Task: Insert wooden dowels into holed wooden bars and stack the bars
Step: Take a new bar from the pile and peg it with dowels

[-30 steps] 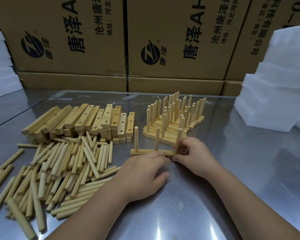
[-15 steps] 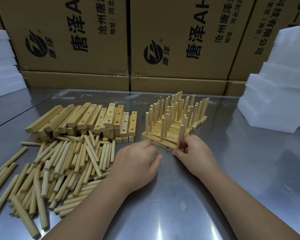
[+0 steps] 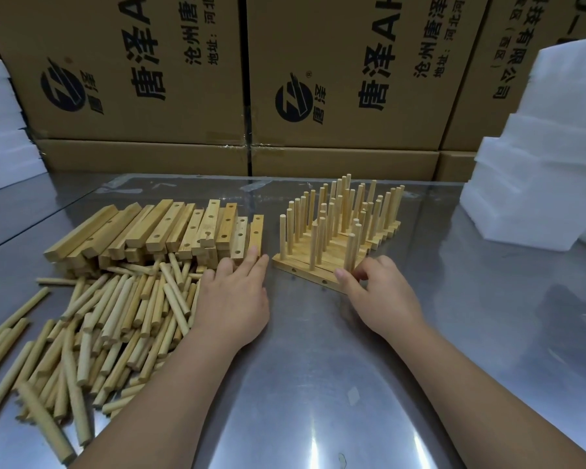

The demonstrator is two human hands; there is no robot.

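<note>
At the far left edge of the frame sit white foam blocks (image 3: 0, 130), partly cut off. Across the top runs a wall of cardboard boxes (image 3: 132, 62) printed with black characters and a round logo. Everything below lies on a shiny metal table (image 3: 318, 384).

In the lower left, a loose heap of loose dowels (image 3: 99, 316) lies flat, spread every which way and reaching to the bottom left corner. Just above them, left of centre, is a pile of holed bars (image 3: 156, 231), lying side by side with their near ends toward the dowels.

The left hand (image 3: 232, 299) comes up from the bottom centre, palm down, fingers straight and together. Its fingertips reach the near end of the rightmost bars of that pile, and it holds nothing.

Right of centre stand the doweled bars (image 3: 335, 238), laid close in a stepped row, each with upright dowels. The nearest bar (image 3: 305, 270) shows two side holes on its front face.

The right hand (image 3: 379, 296) is at that bar's right end, thumb pressed on the front face, the other fingers curled in behind the end dowel, pinching the bar. The two hands are apart.

At the right edge rises a tall stack of white foam slabs (image 3: 538, 164)
</note>
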